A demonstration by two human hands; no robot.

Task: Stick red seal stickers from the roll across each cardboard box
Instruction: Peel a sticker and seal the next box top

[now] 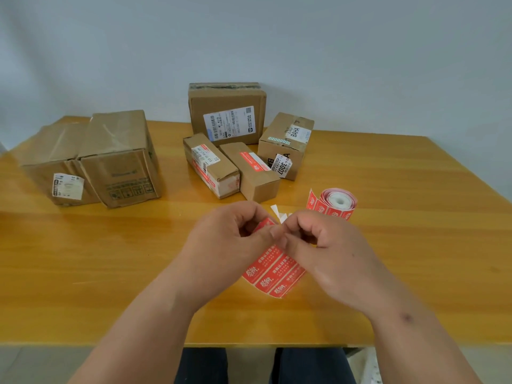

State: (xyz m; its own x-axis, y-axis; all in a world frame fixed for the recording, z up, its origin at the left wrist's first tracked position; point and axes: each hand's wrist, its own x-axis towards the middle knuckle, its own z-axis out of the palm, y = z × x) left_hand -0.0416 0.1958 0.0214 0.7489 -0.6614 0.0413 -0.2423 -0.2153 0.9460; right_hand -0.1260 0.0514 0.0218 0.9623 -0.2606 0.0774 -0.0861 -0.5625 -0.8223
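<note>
My left hand (232, 239) and my right hand (324, 250) meet over the table's middle, both pinching the top end of a torn-off strip of red seal stickers (274, 268) that hangs down onto the wood. The sticker roll (336, 203) lies just beyond my right hand, its loose end curling up. Two long narrow cardboard boxes (212, 164) (253, 170) lie ahead, each with a red sticker on top. Behind them stand a larger box with a white label (227, 115) and a cube-shaped box (286, 144). Two big boxes (55, 162) (122, 156) sit at the left.
The yellow wooden table (415, 245) stands against a pale wall. Small white scraps of backing paper (279, 213) lie between my hands and the boxes. My knees show under the near table edge.
</note>
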